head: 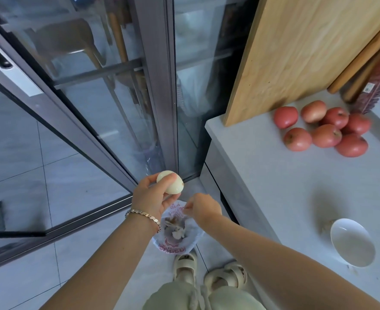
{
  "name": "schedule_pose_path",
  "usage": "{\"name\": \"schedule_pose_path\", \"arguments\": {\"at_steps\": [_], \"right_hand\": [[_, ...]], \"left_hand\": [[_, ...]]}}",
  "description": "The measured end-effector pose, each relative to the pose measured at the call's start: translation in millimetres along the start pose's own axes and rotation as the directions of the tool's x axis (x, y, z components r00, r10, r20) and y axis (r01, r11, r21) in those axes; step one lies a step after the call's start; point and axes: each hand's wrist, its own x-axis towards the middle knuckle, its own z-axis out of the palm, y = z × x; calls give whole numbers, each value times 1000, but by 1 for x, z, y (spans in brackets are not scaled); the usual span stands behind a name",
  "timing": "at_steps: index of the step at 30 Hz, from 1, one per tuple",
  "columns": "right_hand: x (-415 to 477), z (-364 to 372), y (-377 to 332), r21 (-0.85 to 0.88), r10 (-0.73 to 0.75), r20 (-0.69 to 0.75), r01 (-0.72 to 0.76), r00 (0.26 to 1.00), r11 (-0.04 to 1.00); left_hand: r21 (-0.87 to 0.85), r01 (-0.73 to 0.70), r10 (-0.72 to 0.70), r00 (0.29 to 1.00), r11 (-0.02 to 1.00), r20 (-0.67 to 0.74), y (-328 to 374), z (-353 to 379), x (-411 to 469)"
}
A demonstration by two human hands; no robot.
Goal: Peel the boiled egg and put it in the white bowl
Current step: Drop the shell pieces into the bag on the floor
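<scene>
My left hand (150,198) holds the boiled egg (172,183) up between thumb and fingers; the egg looks pale and smooth, with a small brown spot of shell near its right side. My right hand (203,208) hovers just right of and below the egg, fingertips pinched together over a white plastic bag (191,239) on the floor that holds shell bits. Whether the pinched fingers hold a shell piece is too small to tell. The white bowl (353,242) sits empty on the grey counter (274,175) at the right.
Several red apples (323,128) lie on the counter's far side by a leaning wooden board (296,52). A glass sliding door (95,86) stands ahead. My feet in cream sandals (207,274) stand on the tiled floor behind the bag.
</scene>
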Motion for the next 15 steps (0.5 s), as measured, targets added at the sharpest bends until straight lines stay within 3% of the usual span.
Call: {"name": "schedule_pose_path", "arguments": {"at_steps": [6, 15], "right_hand": [[-9, 0, 3, -145, -174, 140, 194, 975, 970], [-34, -6, 15, -39, -133, 54, 135, 990, 990]], "left_hand": [[-17, 5, -4, 1000, 1000, 23, -4, -3, -8], [2, 5, -5, 991, 1000, 134, -7, 0, -23]]}}
